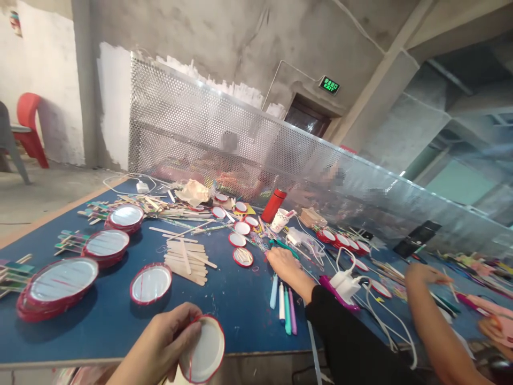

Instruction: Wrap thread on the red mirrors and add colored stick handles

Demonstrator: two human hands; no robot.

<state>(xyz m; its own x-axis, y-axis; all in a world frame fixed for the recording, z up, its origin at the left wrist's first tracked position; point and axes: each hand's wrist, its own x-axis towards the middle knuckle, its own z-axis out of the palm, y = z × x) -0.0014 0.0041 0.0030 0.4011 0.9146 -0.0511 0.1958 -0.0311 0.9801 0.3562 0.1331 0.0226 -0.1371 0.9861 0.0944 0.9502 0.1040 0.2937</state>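
My left hand (172,339) grips a round red-rimmed lid (204,350) with a pale inside, above the table's near edge. A thin red strand crosses the lid's inside. My right hand (285,263) reaches to a tangle of coloured strands (262,238) mid-table, fingers curled downward; its fingertips are hidden. Just below it lie several pens (286,310). To its left, a lid with small pale pieces (243,256) rests on the table. Flat wooden sticks (186,262) lie in a rough row, and another red-rimmed lid (150,284) sits nearer.
Stacks of red-rimmed lids (64,280) stand at the left beside clipped coloured sticks. A red bottle (274,205) and a paper cup (279,220) are further back. A purple power strip (340,294) trails white cables. A co-worker's arm (430,315) works at the right. Perforated metal screens the far side.
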